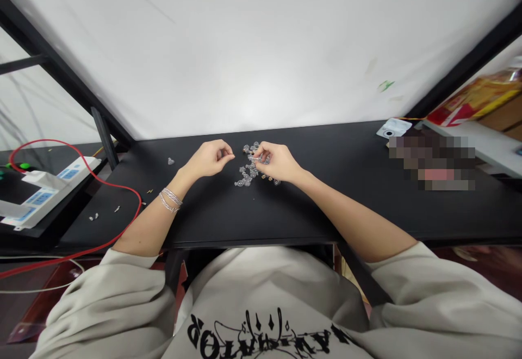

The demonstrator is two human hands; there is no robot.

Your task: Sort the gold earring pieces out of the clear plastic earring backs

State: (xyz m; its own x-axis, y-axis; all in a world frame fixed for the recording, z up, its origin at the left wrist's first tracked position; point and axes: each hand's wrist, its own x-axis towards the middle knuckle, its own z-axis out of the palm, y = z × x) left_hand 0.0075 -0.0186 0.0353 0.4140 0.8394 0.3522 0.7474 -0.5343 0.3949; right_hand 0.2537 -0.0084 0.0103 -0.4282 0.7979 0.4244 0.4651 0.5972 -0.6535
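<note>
A loose pile of small clear and silvery pieces, some shaped like stars or flowers, lies on the black table in front of me. My left hand is just left of the pile, thumb and forefinger pinched together; anything between them is too small to make out. Over the pile's right side, my right hand pinches with its fingertips. A thin pale bit shows there, but its kind is unclear. Several small gold-coloured pieces peek out below the right hand, which hides part of the pile.
One clear piece lies apart on the left of the black table. Tiny metal bits are farther left. A red cable runs from a white power strip across the table's left edge. A white camera-like object sits back right.
</note>
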